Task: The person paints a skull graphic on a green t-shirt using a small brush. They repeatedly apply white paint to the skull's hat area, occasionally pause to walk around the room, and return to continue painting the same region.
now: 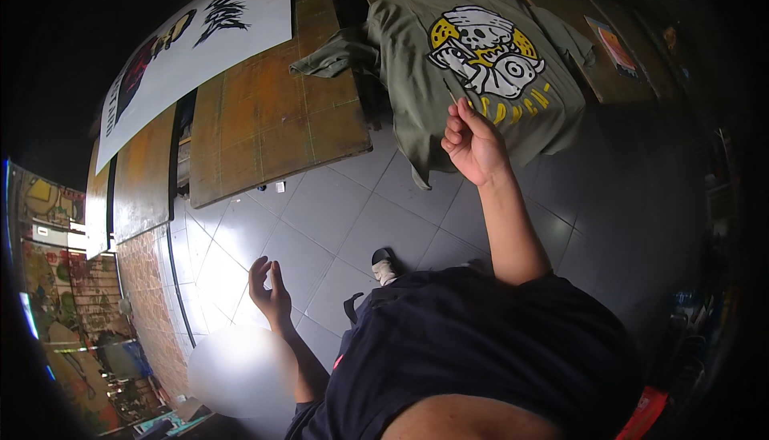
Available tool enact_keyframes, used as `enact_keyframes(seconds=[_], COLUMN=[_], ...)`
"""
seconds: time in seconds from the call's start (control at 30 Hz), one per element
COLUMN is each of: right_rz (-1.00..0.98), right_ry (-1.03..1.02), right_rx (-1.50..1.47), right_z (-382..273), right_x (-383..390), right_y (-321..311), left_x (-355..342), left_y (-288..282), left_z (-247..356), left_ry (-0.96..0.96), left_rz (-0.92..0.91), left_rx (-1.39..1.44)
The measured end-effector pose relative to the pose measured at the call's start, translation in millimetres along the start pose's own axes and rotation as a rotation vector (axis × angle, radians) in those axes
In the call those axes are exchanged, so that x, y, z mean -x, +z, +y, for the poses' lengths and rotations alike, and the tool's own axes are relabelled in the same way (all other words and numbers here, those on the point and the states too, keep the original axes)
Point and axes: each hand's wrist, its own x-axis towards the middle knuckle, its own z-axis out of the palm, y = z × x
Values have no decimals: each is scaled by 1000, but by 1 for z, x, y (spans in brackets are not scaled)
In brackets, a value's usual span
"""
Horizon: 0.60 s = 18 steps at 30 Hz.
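Note:
My right hand (477,145) is raised over the lower edge of an olive-green T-shirt (400,64). Between its thumb and fingers it pinches a thin paintbrush (450,93) with a dark tip, which points up toward the shirt. A skull design (486,48) in black, white and yellow fills the middle of the shirt, above a line of yellow lettering. The shirt lies spread over a board, its left sleeve and hem hanging loose. Lower left, my left hand (272,292) hangs in the air over the floor, fingers loosely bent and apart, holding nothing.
Worn wooden boards (272,120) with gaps between them extend left and right of the shirt. A white printed sheet (256,24) covers the far-left boards. An orange card (613,46) lies on the right. Below are grey floor tiles (328,216) and my shoe (383,256).

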Motion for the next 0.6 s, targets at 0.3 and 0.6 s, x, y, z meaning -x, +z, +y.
enact_keyframes(seconds=[0.3,0.6], right_rz=[158,258], right_ry=[-136,-335], right_rx=[32,76], right_z=[-39,-140], right_x=[11,25], right_y=[-11,-113], left_x=[-64,-52], left_y=[83,230], left_z=[77,180], left_ry=[364,594], left_rz=[-164,-344], left_rx=[133,226])
